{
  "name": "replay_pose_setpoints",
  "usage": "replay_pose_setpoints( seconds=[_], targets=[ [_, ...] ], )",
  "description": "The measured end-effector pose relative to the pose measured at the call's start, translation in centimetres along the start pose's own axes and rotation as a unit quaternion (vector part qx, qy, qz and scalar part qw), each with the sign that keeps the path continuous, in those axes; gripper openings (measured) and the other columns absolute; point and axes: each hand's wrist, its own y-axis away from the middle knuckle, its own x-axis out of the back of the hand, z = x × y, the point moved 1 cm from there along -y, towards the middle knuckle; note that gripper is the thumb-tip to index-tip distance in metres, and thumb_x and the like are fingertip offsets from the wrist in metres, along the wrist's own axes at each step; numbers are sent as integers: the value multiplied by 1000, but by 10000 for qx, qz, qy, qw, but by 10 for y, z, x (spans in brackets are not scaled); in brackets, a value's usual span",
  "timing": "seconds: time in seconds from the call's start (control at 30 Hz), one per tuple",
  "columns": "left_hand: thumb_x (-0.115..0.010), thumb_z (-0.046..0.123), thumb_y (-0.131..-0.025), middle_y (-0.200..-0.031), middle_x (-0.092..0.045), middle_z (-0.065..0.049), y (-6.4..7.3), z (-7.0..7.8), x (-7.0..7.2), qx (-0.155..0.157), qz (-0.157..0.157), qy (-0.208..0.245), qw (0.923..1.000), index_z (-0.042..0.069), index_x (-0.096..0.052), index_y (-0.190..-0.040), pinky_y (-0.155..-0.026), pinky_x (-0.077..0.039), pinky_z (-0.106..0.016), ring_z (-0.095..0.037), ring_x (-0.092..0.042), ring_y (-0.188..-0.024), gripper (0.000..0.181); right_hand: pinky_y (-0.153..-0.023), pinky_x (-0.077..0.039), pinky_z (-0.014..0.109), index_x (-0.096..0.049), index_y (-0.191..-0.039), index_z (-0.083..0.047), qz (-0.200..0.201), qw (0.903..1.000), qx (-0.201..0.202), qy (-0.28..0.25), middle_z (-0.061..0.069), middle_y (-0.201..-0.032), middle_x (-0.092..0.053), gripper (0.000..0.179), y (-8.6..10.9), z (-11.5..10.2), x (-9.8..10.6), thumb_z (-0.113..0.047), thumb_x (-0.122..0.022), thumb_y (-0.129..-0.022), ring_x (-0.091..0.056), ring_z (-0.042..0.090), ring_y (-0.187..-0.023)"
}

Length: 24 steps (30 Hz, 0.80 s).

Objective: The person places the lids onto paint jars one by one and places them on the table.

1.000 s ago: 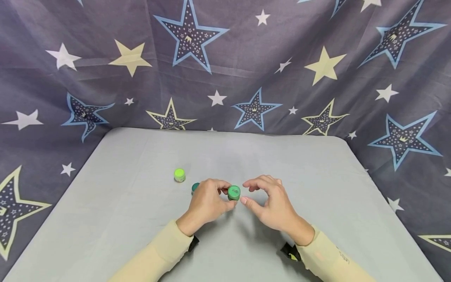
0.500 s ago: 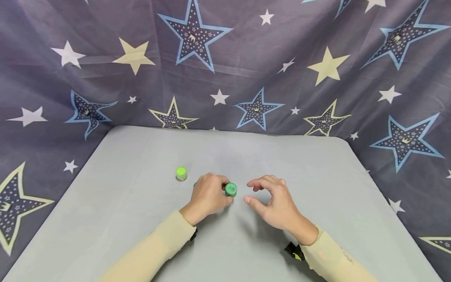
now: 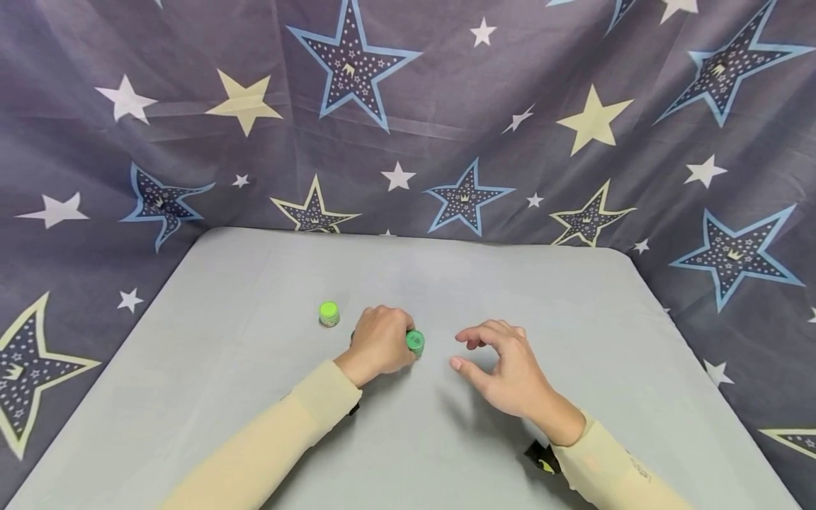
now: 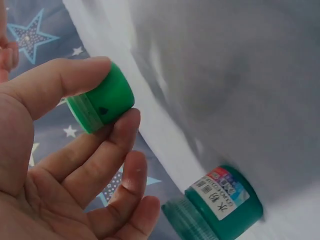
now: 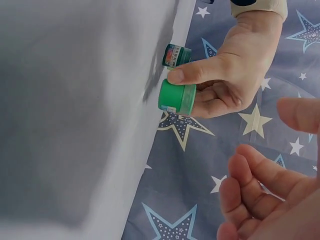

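My left hand (image 3: 381, 341) pinches a small green paint jar (image 3: 416, 343) between thumb and fingers, its lid facing up. In the left wrist view the thumb lies on one side of the green jar (image 4: 112, 92) and fingertips on the other; whether its base touches the table cannot be told. A dark teal paint jar (image 4: 225, 200) with a printed label stands beside that hand, mostly hidden behind it in the head view. To the right, apart from the jar, my right hand (image 3: 503, 365) hovers with fingers loosely bent and nothing between them.
A lime-green jar (image 3: 329, 314) stands on the grey-covered table (image 3: 255, 411), beyond and left of my left hand. Behind the table hangs a dark curtain (image 3: 433, 85) patterned with stars.
My left hand has drawn the green jar a little left, away from the right hand, covering more of the teal jar. The right hand has backed off slightly to the right.
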Motion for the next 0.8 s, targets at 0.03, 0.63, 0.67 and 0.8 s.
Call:
replay_pose_setpoints(
  seconds=[0.03, 0.63, 0.67, 0.8],
  targets=[
    [-93, 14, -68, -70, -68, 7, -1, 0, -1, 14, -74, -62, 10000, 15, -76, -75, -77, -44, -38, -15, -57, -70, 18, -85, -33, 42, -75, -105, -18, -7, 10000, -7, 3, -13, -88, -63, 26, 0, 0, 0, -20, -86, -81, -60, 13, -91],
    [-91, 12, -69, -74, -67, 5, -1, 3, -5, 137, -771, -609, 9951, 14, -77, -84, -78, -42, -38, -16, -57, -72, 21, -84, -32, 42, -75, -106, -18, -84, 9999, -118, 17, -14, -88, -63, 27, 3, 2, -1, -21, -87, -82, -60, 13, -90],
    [-91, 13, -68, -78, -69, 4, 0, 3, -5, 114, -773, -586, 9952, 13, -77, -88, -80, -43, -39, -18, -59, -75, 24, -83, -32, 41, -75, -106, -18, -97, 9999, -132, 17, -14, -88, -63, 27, 3, 2, -1, -21, -87, -82, -60, 13, -90],
    [-96, 24, -65, -101, -75, -4, 6, 3, 0, 79, -711, -411, 9966, 9, -76, -115, -90, -45, -43, -25, -63, -93, 56, -84, -32, 41, -75, -107, -17, -139, 9998, -159, 71, -13, -89, -64, 28, 4, 4, -1, -22, -87, -82, -60, 14, -92]
  ],
)
